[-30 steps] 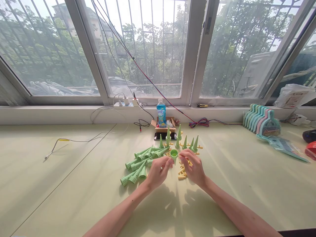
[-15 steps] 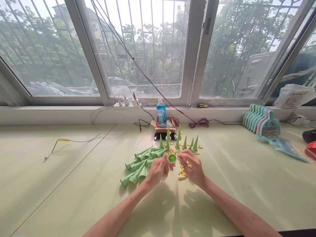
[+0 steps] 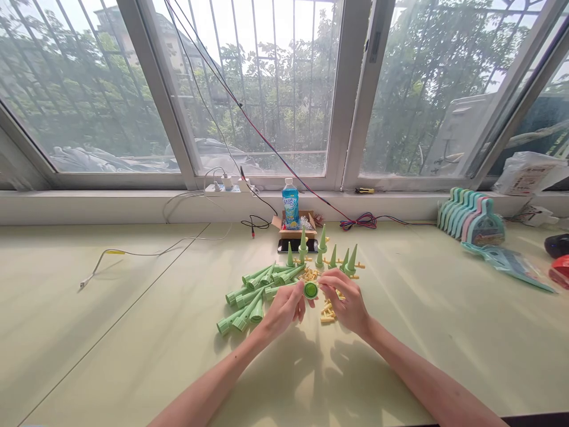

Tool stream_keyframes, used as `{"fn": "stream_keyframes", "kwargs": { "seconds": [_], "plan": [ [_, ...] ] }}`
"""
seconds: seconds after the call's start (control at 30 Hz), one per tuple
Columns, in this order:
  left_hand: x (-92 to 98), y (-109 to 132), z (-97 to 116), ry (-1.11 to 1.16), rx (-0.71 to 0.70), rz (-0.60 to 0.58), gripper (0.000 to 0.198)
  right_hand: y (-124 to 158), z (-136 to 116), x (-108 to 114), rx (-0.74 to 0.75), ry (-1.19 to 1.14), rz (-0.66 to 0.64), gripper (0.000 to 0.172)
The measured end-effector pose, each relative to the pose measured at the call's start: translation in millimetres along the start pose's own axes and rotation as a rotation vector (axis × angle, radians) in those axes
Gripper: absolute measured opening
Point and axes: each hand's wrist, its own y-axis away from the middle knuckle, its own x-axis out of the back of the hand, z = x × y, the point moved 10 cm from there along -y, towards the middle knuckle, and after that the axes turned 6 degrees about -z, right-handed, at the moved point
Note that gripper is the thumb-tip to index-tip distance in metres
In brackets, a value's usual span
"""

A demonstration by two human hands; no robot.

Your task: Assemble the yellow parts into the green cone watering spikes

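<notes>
My left hand (image 3: 287, 305) is closed around a green plastic watering spike (image 3: 310, 290), whose round open end faces me; its pointed end is hidden. Pinched at the right side of that rim are the fingertips of my right hand (image 3: 344, 299); what they grip, if anything, is hidden. Left of my hands lies a pile of green watering spikes (image 3: 242, 299). Small yellow valves (image 3: 328, 313) lie scattered beneath and beside my right hand. Beyond my hands, several green spikes (image 3: 351, 260) stand point up, some with yellow valves sticking out of their sides.
Behind the standing spikes lie a black phone (image 3: 284, 246) and a small cardboard box (image 3: 306, 233), with a blue bottle (image 3: 290, 204). A bundled cable (image 3: 362, 221) rests near the sill. Pastel paddle-shaped items (image 3: 482, 222) stand at right. A thin cable (image 3: 142, 255) crosses the table at left.
The held spike's round end has dipped slightly and turned, so its opening looks different. My left hand has shifted a little with it; my right hand stays nearly in place.
</notes>
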Motion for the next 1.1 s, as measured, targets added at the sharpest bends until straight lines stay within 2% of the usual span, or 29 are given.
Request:
{"fn": "stream_keyframes", "kwargs": {
  "seconds": [0.4,0.67,0.97,1.1],
  "plan": [
    [-3.9,4.1,15.9,-0.215,-0.128,-0.046,0.053,-2.9,-0.7,2.7,0.001,0.002,0.005,0.019],
    [-4.9,6.3,21.9,-0.222,-0.197,-0.063,0.031,-2.2,2.6,0.3,-0.014,-0.019,-0.015,0.016],
    [-2.0,8.8,26.4,-0.34,-0.274,-0.001,0.023,0.0,7.2,-4.2,-0.026,-0.014,-0.039,0.015],
    [-4.9,9.1,28.4,-0.372,-0.295,-0.007,0.022,1.6,9.8,-6.9,-0.041,-0.024,-0.055,0.015]
  ]
}}
